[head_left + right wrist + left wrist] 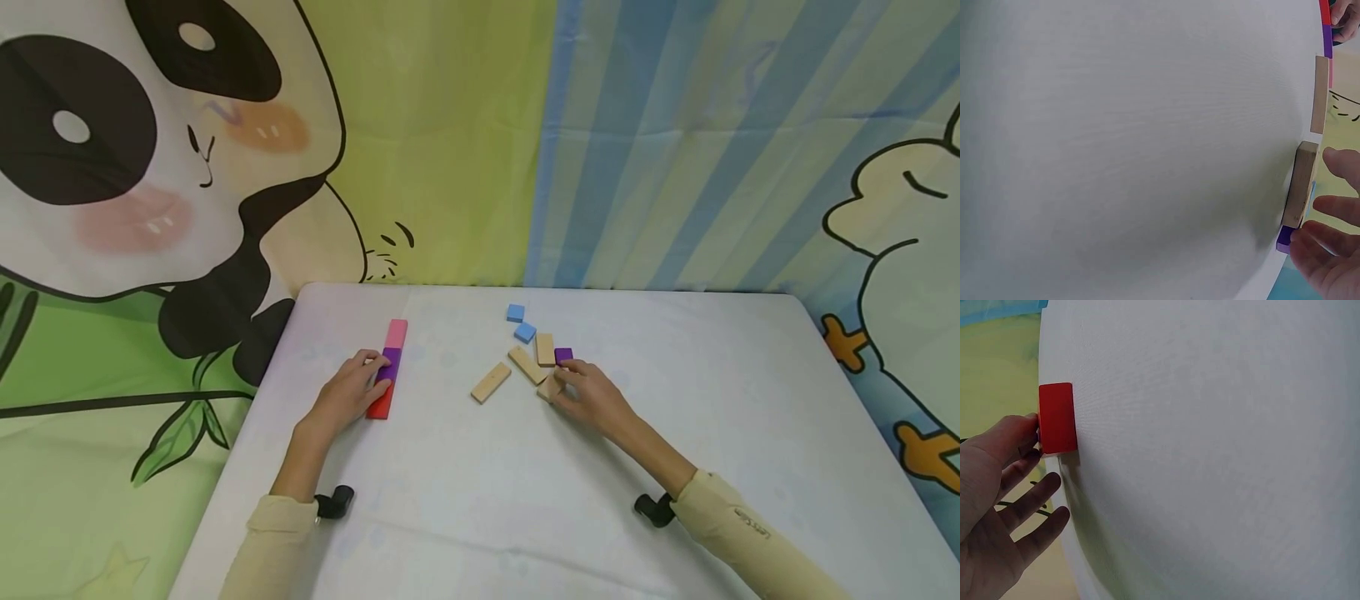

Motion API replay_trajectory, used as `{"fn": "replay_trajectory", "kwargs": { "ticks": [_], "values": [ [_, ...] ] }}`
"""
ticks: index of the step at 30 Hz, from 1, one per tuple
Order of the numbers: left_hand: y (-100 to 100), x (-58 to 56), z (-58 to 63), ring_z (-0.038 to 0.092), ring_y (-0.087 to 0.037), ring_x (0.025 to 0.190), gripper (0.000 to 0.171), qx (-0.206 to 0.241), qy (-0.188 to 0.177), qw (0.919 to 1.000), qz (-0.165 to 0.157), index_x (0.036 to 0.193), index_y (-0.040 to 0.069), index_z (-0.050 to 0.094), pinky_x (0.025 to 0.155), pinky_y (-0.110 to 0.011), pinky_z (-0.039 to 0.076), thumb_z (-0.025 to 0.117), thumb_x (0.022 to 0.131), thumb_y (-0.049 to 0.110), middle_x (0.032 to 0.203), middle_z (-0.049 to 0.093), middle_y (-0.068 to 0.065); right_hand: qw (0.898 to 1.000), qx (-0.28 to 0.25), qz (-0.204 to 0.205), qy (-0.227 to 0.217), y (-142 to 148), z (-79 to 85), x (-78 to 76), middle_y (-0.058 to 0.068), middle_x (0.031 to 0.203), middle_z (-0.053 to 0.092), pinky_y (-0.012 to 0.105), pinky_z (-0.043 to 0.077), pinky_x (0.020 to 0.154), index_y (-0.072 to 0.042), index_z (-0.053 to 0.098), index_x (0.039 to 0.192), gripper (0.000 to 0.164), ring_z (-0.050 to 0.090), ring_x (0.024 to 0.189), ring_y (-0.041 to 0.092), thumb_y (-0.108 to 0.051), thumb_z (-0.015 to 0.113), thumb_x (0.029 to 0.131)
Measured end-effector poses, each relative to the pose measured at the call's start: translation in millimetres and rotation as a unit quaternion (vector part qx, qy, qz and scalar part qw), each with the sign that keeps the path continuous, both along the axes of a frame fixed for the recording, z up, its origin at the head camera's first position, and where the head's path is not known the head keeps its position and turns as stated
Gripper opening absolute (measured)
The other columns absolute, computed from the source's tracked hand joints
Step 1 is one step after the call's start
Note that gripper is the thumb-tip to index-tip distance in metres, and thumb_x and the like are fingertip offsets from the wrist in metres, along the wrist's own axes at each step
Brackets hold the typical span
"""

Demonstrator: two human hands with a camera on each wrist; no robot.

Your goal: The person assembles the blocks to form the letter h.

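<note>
My left hand (pixel 347 394) rests against the left side of a row of blocks, made up of a pink block (pixel 396 333), a purple block (pixel 389 363) and a red block (pixel 380 402). In the left wrist view its thumb is right at the edge of the red block (pixel 1057 419), while the other fingers spread loosely. Over a plain wooden block (pixel 547 388) hovers my right hand (pixel 596 398), fingers apart around its right end. Its fingertips reach a small purple block (pixel 563 355). The right wrist view has the fingers beside the wooden block (pixel 1301 184), not curled around it.
More plain wooden blocks lie nearby: one slanted (pixel 491 383), one angled the other way (pixel 527 365) and one upright in view (pixel 545 349). Two blue blocks (pixel 515 312) are behind them. The white table (pixel 450 500) ends at a printed cloth backdrop (pixel 450 167).
</note>
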State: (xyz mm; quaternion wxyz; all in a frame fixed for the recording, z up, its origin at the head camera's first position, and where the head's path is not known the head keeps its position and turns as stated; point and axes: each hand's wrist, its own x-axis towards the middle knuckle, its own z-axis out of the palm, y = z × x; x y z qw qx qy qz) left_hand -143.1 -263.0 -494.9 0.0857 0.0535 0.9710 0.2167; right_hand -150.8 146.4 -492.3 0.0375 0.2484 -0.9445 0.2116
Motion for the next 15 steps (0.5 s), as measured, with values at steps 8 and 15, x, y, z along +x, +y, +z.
{"fn": "replay_trajectory", "kwargs": {
  "ticks": [8, 15],
  "values": [
    [0.4, 0.6, 1.0, 0.043, -0.032, 0.132, 0.048, 0.000, -0.004, 1.0000, 0.000, 0.139, 0.012, 0.051, 0.106, -0.052, 0.045, 0.062, 0.095, 0.030, 0.141, 0.044, -0.011, 1.000, 0.008, -0.011, -0.003, -2.6, -1.0, -2.6, 0.019, 0.115, 0.065, 0.044, 0.055, 0.089, 0.003, 0.069, 0.112, 0.045, 0.063, 0.104, 0.033, -0.025, 0.080, 0.079],
    [-0.1, 0.3, 0.4, 0.043, -0.032, 0.132, 0.048, 0.002, 0.000, 1.0000, 0.000, 0.139, 0.012, 0.052, 0.105, -0.052, 0.046, 0.062, 0.095, 0.029, 0.140, 0.044, -0.010, 1.000, 0.001, -0.017, 0.000, -3.7, -3.1, -2.8, 0.013, 0.099, 0.066, 0.037, 0.054, 0.074, -0.002, 0.073, 0.103, 0.035, 0.060, 0.085, 0.022, -0.024, 0.082, 0.077]
  ]
}}
